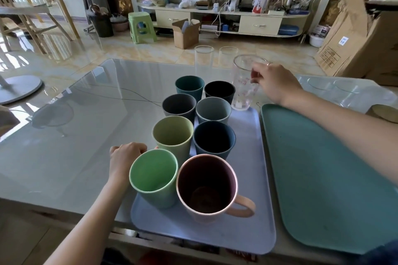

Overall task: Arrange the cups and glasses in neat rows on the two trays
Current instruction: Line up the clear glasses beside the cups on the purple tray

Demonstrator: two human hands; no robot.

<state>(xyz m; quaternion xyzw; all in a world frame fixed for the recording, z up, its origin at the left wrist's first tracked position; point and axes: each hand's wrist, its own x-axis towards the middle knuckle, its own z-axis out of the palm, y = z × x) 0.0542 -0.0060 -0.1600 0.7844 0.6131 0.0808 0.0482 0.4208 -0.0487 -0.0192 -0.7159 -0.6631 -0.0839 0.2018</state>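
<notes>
Lavender tray [247, 232], smooth matte plastic with rounded corners, at lower centre of the frame; eight matte cups on it in two columns, nearest a pink mug [207, 187] with loop handle and a light green cup [154, 178]; teal tray [323, 178] just beside on the right, bare; glossy glass tabletop [86, 135] under both. Right hand [275, 84], arm stretched forward, fingers clamped on a clear printed glass [244, 84] at the lavender tray's far right corner. Left hand [126, 157] curled behind the light green cup, fingers hidden; grip cannot be told. Two clear glasses [215, 58] upright beyond.
</notes>
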